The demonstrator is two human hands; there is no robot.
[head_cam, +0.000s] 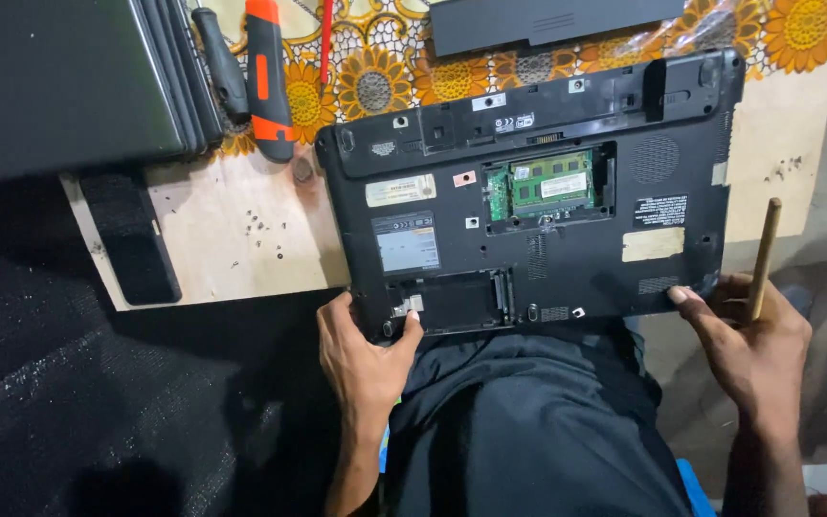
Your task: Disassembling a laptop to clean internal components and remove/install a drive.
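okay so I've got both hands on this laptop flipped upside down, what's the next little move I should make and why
Probably slide the laptop further onto the board. Its near edge overhangs your lap, with only your left hand and right hand steadying the corners, and the right also holds a wooden stick. The memory module lies uncovered, so a firmer rest seems wise first.

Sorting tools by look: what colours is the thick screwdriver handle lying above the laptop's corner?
Orange and black handle, clearest in the head view, lying beside the upturned black laptop.
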